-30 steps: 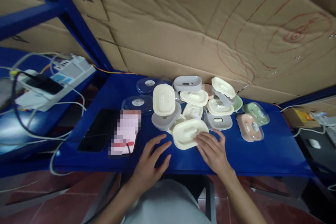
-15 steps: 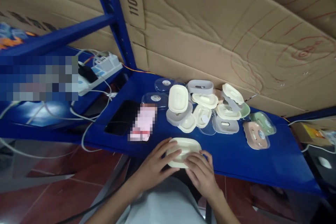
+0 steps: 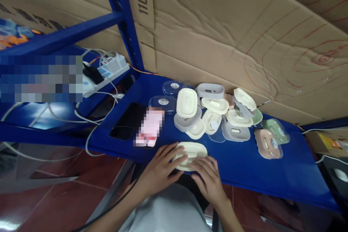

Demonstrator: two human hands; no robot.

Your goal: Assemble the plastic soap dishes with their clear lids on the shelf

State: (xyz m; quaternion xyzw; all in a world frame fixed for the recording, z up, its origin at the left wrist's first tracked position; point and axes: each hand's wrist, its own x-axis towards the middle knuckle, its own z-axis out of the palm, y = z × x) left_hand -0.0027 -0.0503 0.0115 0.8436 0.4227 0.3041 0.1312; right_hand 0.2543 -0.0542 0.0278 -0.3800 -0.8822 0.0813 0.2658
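A cream plastic soap dish point(image 3: 193, 148) lies at the front edge of the blue table, in front of my body. My left hand point(image 3: 161, 165) grips its left end, fingers over the rim and thumb low at the near side. Over the right end, my right hand point(image 3: 208, 175) has its fingers bent onto the dish, the thumb near the front edge. The fingers hide part of the dish's middle and both its ends. Beyond it is a loose pile of similar parts, among them a cream tray point(image 3: 186, 102), a grey base point(image 3: 236, 131) and a cream piece point(image 3: 212, 121).
A black tablet-like slab point(image 3: 127, 121) and a phone point(image 3: 149, 127) with a blurred screen lie to the left. Clear lids point(image 3: 162, 104) are behind them. A pink dish point(image 3: 268, 143) and a green one point(image 3: 276, 130) sit at the right. A power strip point(image 3: 108, 74) with cables stands far left.
The view has shifted slightly. The cream dish sits a little closer to the table surface, and my right thumb has moved slightly off its near edge. Both hands stay at the dish.
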